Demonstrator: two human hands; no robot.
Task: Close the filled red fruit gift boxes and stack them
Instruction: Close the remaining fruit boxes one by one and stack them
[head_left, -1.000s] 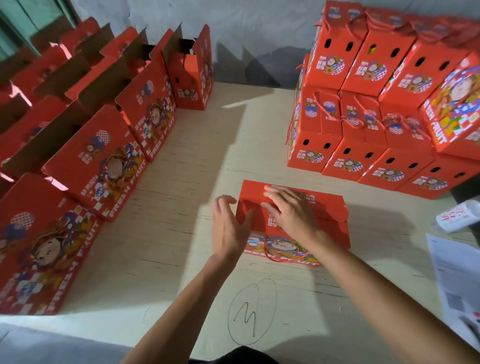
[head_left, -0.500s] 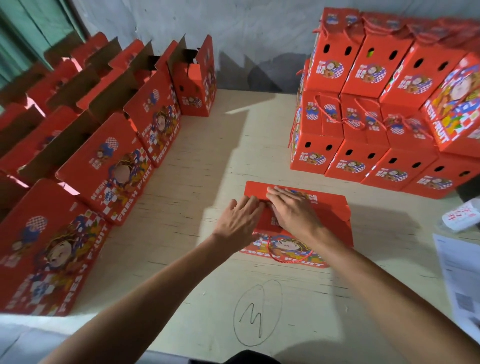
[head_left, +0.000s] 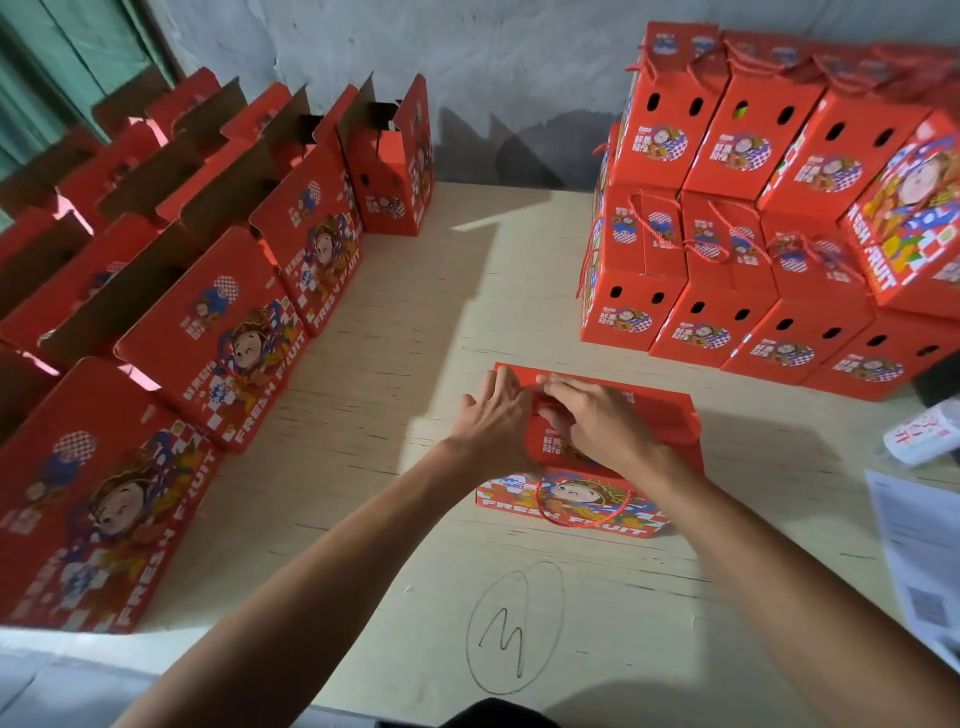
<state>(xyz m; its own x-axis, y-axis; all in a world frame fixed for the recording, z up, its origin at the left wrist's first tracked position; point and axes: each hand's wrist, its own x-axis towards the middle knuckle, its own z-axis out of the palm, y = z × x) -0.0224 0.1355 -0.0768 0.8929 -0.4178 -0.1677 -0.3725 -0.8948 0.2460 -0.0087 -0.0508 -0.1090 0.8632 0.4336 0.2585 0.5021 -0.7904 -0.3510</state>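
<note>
Left hand (head_left: 493, 415) and right hand (head_left: 597, 423) laid flat, fingers extended, on red "FRESH FRUIT" gift box (head_left: 660, 421), mid pale wooden table (head_left: 415, 338). Pencilled circle (head_left: 514, 626) nearer. Stacked closed boxes (head_left: 753, 234) right, against grey wall (head_left: 493, 67).

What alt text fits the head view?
Both hands, left and right, press on the top of a red box on a table. Open boxes line the left; closed boxes are stacked at right.
</note>
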